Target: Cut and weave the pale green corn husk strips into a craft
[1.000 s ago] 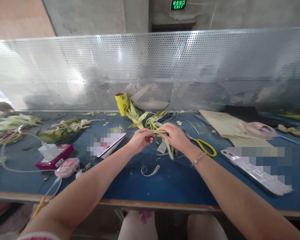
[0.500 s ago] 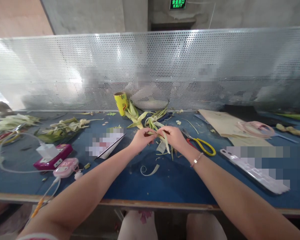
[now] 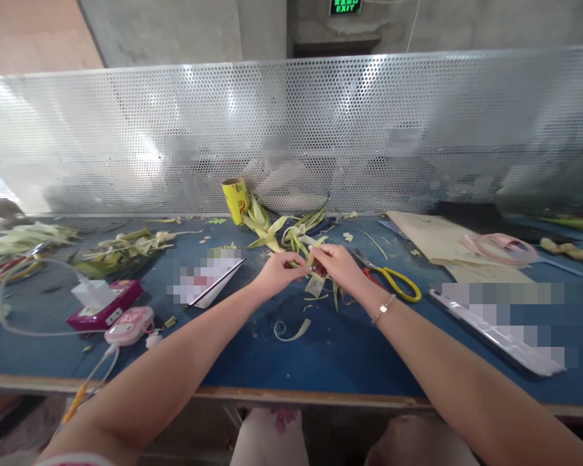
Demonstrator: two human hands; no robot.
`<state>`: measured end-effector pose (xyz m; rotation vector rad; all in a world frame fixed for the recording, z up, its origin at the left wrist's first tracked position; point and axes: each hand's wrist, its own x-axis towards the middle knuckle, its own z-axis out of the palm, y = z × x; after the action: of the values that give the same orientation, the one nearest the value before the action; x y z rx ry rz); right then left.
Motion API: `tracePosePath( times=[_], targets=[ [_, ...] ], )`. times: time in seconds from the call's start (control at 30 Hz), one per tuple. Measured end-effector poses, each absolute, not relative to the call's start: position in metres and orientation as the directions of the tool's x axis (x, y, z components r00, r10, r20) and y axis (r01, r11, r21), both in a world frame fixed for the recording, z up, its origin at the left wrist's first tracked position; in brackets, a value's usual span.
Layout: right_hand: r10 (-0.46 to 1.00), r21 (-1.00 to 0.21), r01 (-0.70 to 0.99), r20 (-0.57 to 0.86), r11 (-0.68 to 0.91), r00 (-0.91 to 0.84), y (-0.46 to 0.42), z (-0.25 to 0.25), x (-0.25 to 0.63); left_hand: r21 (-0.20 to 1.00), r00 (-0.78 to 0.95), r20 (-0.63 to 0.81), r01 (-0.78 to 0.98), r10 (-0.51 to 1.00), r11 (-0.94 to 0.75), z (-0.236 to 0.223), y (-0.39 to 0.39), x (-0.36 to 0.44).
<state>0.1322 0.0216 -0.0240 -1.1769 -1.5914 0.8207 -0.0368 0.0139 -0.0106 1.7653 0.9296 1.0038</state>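
Note:
Both of my hands meet over the middle of the blue table (image 3: pixel 350 356). My left hand (image 3: pixel 278 272) is closed in a pinch on a bundle of pale green leaf strips (image 3: pixel 315 279). My right hand (image 3: pixel 337 264) is closed on the same strips from the right, fingertips almost touching the left ones. Loose ends of the strips hang down to the table under the hands. A curled strip (image 3: pixel 287 333) lies on the table just in front of the hands.
Yellow-handled scissors (image 3: pixel 393 282) lie right of my right hand. A yellow cup (image 3: pixel 236 199) and more leaves (image 3: pixel 267 230) stand behind. At left are leaf piles (image 3: pixel 121 249), a pink device with a charger (image 3: pixel 102 303) and a cable. A perforated metal screen (image 3: pixel 418 129) closes the back.
My hands have drawn closer together and the strips between them have been folded shorter. My right hand has turned slightly toward the left one.

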Motion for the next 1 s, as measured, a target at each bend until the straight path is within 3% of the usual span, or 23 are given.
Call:
tracePosePath(
  times=[0.17, 0.33, 0.53, 0.73, 1.0],
  targets=[
    [0.904, -0.812, 0.398, 0.388, 0.427, -0.179, 0.024, -0.026, 0.137, 0.973, 0.324, 0.186, 0.072, 0.928, -0.22, -0.01, 0.017, -0.037],
    [0.895, -0.834, 0.375, 0.277, 0.405, -0.35, 0.019, -0.026, 0.134, 0.997, 0.293, 0.06, 0.028, 0.954, -0.071, -0.01, 0.019, -0.037],
    [0.922, -0.811, 0.452, 0.264, 0.372, -0.284, 0.022, -0.025, 0.136, 0.993, 0.302, 0.036, 0.095, 0.953, -0.067, -0.009, 0.018, -0.038],
    [0.947, -0.909, 0.292, 0.242, 0.297, -0.211, 0.019, -0.017, 0.139, 0.949, 0.299, 0.12, 0.245, 0.947, -0.198, -0.011, 0.02, -0.04],
    [0.953, -0.969, -0.068, 0.245, 0.237, -0.179, 0.012, -0.004, 0.14, 0.868, 0.304, 0.138, 0.422, 0.943, -0.263, -0.008, 0.019, -0.04]
  ],
)
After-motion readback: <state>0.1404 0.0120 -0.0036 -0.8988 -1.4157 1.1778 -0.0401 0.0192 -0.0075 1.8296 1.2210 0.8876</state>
